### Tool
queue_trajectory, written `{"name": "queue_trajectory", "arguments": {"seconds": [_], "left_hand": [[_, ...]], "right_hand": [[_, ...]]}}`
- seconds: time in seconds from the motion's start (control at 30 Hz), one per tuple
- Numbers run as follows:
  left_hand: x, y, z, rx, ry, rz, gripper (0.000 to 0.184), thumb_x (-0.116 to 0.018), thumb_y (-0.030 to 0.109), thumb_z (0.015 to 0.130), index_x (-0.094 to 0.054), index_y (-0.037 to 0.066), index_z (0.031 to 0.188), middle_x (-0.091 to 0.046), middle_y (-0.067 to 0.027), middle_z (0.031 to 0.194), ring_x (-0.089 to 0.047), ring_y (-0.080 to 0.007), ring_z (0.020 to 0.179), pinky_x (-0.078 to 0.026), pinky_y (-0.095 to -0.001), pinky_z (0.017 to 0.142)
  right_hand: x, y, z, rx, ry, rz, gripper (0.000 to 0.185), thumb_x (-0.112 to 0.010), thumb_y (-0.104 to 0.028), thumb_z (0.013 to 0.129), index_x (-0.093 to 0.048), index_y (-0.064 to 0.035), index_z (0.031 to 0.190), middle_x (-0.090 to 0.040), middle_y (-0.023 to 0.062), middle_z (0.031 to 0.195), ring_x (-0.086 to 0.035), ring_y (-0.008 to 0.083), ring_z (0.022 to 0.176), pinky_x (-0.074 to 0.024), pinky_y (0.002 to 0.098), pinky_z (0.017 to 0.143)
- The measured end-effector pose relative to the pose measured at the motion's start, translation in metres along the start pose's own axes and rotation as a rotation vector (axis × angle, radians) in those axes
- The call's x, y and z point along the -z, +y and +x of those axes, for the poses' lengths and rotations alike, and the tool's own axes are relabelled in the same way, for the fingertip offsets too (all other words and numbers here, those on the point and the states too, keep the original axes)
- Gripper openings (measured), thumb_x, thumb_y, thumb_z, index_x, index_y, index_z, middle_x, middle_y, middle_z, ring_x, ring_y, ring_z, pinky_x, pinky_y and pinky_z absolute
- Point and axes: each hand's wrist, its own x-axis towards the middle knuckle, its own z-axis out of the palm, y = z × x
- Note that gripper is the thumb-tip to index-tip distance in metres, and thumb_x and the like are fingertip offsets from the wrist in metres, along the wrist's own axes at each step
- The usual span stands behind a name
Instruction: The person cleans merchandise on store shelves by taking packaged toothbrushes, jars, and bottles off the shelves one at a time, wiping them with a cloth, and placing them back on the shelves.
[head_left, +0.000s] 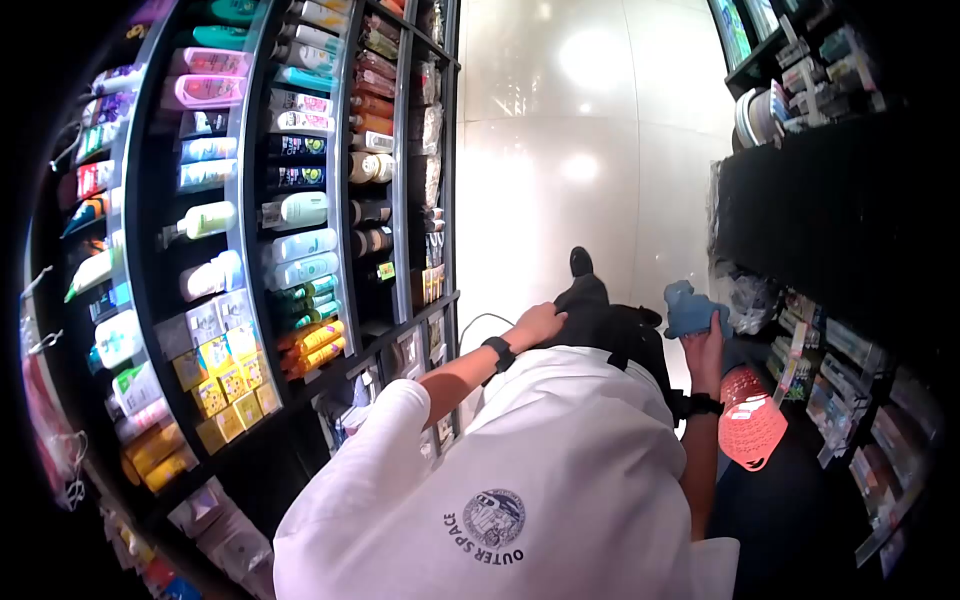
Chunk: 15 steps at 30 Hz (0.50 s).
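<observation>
My right hand (703, 345) is closed around a crumpled blue cloth (692, 308), which bunches up above the fingers. A dark band circles that wrist. My left hand (540, 325) is low at my side, beside my black trousers (600, 325), with its back toward me. Its fingers are mostly hidden, and no object shows in it. A black watch (498, 352) sits on the left wrist. Just right of my right forearm is a coral-coloured perforated item (750, 420); its kind is unclear.
A tall dark shelf unit (345, 200) on my left holds rows of bottles, tubes and yellow packs (225, 375). Pale shiny floor tiles (560, 150) run ahead, with my black shoe (581, 262) on them. Along the right stand a black panel (800, 200) and racks of small packaged goods (835, 400).
</observation>
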Motion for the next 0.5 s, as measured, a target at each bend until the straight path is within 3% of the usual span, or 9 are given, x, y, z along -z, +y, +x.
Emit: {"name": "queue_trajectory", "arguments": {"seconds": [0.1, 0.13, 0.17, 0.23, 0.3, 0.33, 0.37, 0.43, 0.5], "left_hand": [[0.027, -0.027, 0.008, -0.013, 0.029, -0.093, 0.044, -0.057, 0.036, 0.091, -0.067, -0.006, 0.092, -0.066, -0.0313, 0.094, -0.064, -0.0433, 0.094, -0.05, -0.0474, 0.083], [0.047, -0.027, 0.002, 0.056, -0.086, -0.207, 0.043, -0.057, 0.035, 0.092, -0.067, -0.006, 0.083, -0.067, -0.0288, 0.086, -0.065, -0.0417, 0.086, -0.05, -0.0466, 0.075], [0.044, -0.047, 0.008, -0.092, 0.016, -0.197, 0.043, -0.056, 0.034, 0.093, -0.065, -0.006, 0.08, -0.065, -0.0286, 0.078, -0.065, -0.0406, 0.077, -0.049, -0.0458, 0.068], [0.046, -0.071, 0.005, -0.272, 0.136, -0.237, 0.043, -0.054, 0.033, 0.095, -0.063, -0.007, 0.08, -0.063, -0.0283, 0.078, -0.064, -0.0431, 0.076, -0.048, -0.0454, 0.067], [0.058, -0.077, -0.018, -0.174, 0.092, -0.446, 0.044, -0.053, 0.033, 0.097, -0.062, -0.007, 0.081, -0.062, -0.0281, 0.08, -0.06, -0.046, 0.079, -0.047, -0.046, 0.068], [0.052, -0.096, -0.022, -0.299, 0.167, -0.41, 0.043, -0.052, 0.033, 0.097, -0.062, -0.006, 0.083, -0.062, -0.0275, 0.08, -0.059, -0.0469, 0.08, -0.046, -0.0473, 0.069], [0.042, -0.114, -0.026, -0.422, 0.248, -0.368, 0.041, -0.052, 0.032, 0.098, -0.062, -0.005, 0.085, -0.062, -0.0269, 0.081, -0.058, -0.0477, 0.081, -0.046, -0.0485, 0.069], [0.045, -0.111, -0.066, -0.238, 0.415, -0.406, 0.037, -0.051, 0.03, 0.098, -0.063, -0.003, 0.086, -0.062, -0.0263, 0.08, -0.058, -0.0481, 0.081, -0.044, -0.0518, 0.069], [0.061, -0.095, -0.098, -0.037, 0.382, -0.458, 0.034, -0.051, 0.028, 0.097, -0.063, -0.002, 0.085, -0.062, -0.0258, 0.08, -0.058, -0.0475, 0.082, -0.044, -0.0533, 0.07]], "right_hand": [[-0.046, -0.007, 0.0, -0.034, 0.029, 0.042, 0.06, -0.048, -0.05, 0.099, -0.043, -0.0074, 0.14, -0.046, 0.0134, 0.143, -0.044, 0.0293, 0.133, -0.0349, 0.0464, 0.111], [-0.058, -0.01, 0.008, -0.033, -0.012, 0.049, 0.059, -0.049, -0.05, 0.098, -0.044, -0.008, 0.139, -0.047, 0.0126, 0.142, -0.045, 0.03, 0.132, -0.0358, 0.0474, 0.11], [-0.072, -0.015, 0.018, -0.029, -0.057, 0.058, 0.059, -0.051, -0.05, 0.097, -0.044, -0.0086, 0.139, -0.047, 0.0119, 0.141, -0.047, 0.0306, 0.13, -0.0367, 0.0484, 0.109], [-0.113, -0.022, 0.025, -0.014, -0.113, -0.009, 0.058, -0.051, -0.05, 0.097, -0.045, -0.0082, 0.138, -0.048, 0.0117, 0.14, -0.047, 0.0303, 0.129, -0.0363, 0.0485, 0.109], [-0.15, -0.023, 0.035, -0.12, -0.225, -0.077, 0.057, -0.051, -0.049, 0.097, -0.045, -0.0078, 0.136, -0.049, 0.0113, 0.139, -0.047, 0.0302, 0.128, -0.0354, 0.0481, 0.11], [-0.173, -0.021, 0.037, -0.165, -0.256, -0.165, 0.056, -0.05, -0.051, 0.097, -0.046, -0.0128, 0.138, -0.046, 0.0076, 0.144, -0.043, 0.0278, 0.133, -0.0375, 0.0444, 0.107], [-0.18, -0.017, 0.053, -0.256, -0.301, -0.238, 0.051, -0.05, -0.051, 0.098, -0.048, -0.0148, 0.135, -0.052, 0.0047, 0.135, -0.053, 0.0239, 0.117, -0.044, 0.0362, 0.092], [-0.226, 0.002, 0.053, -0.188, -0.184, -0.486, 0.045, -0.051, -0.05, 0.098, -0.053, -0.0148, 0.126, -0.059, 0.0004, 0.113, -0.054, 0.0154, 0.091, -0.0415, 0.0294, 0.075], [-0.255, 0.014, 0.07, -0.322, -0.443, -0.548, 0.037, -0.053, -0.049, 0.097, -0.057, -0.0162, 0.113, -0.057, -0.0038, 0.091, -0.046, 0.0104, 0.073, -0.0382, 0.0275, 0.067]]}}
